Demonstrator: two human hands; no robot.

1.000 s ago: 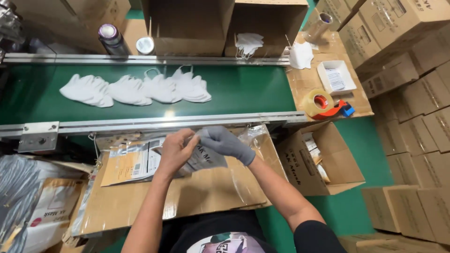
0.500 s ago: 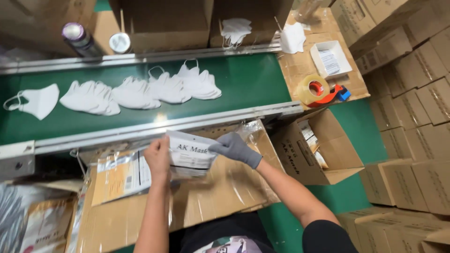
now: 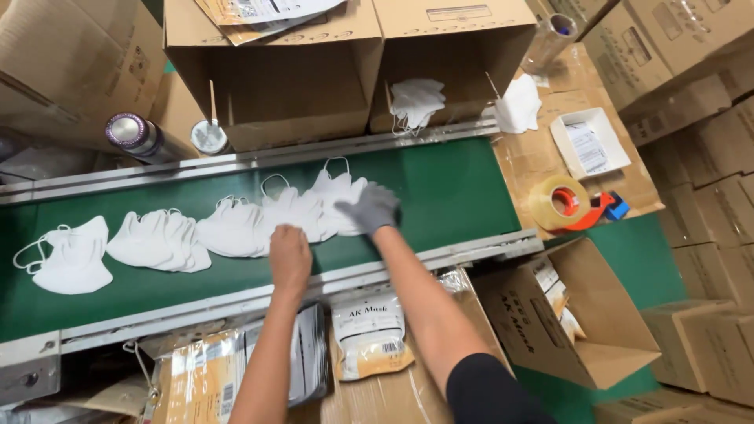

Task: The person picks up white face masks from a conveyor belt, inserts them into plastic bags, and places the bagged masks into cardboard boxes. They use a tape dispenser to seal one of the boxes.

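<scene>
Right hand (image 3: pixel 371 209), grey-gloved, fingers spread flat on white face masks (image 3: pixel 330 200) lying on green conveyor belt (image 3: pixel 448 188); grasps nothing. Left hand (image 3: pixel 290 257) bare, loosely curled just beside stack, empty. Masks likely light, soft, crushable; best pinched at folded edge.

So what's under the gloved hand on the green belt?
The gloved right hand rests on a stack of white face masks lying on the green belt. The part of the stack beneath its palm is covered, so not visible.
</scene>
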